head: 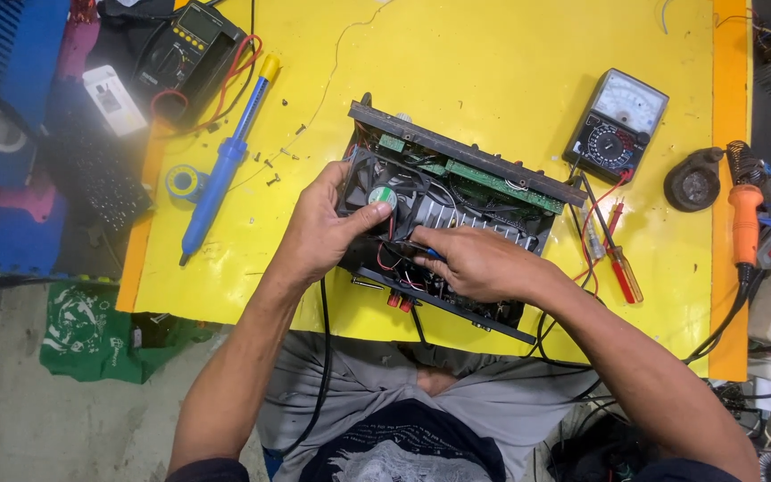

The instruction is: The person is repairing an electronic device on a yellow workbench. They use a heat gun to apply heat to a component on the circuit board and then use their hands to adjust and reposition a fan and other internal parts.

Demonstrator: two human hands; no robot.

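Observation:
An opened black electronics chassis (457,147) lies on a yellow tabletop (493,62), with a green circuit board (493,183), a finned heatsink (466,219) and a black cooling fan (377,183) inside. My left hand (319,223) grips the fan at the chassis's left end, thumb on its hub. My right hand (479,261) reaches into the chassis's near side and holds a thin dark tool (403,245) among the red and black wires.
A blue solder sucker (225,152) and several loose screws (274,165) lie left of the chassis. An analog multimeter (617,125) with probes and a red screwdriver (622,268) sit right. A digital meter (191,49) is back left; an orange soldering iron (745,223) far right.

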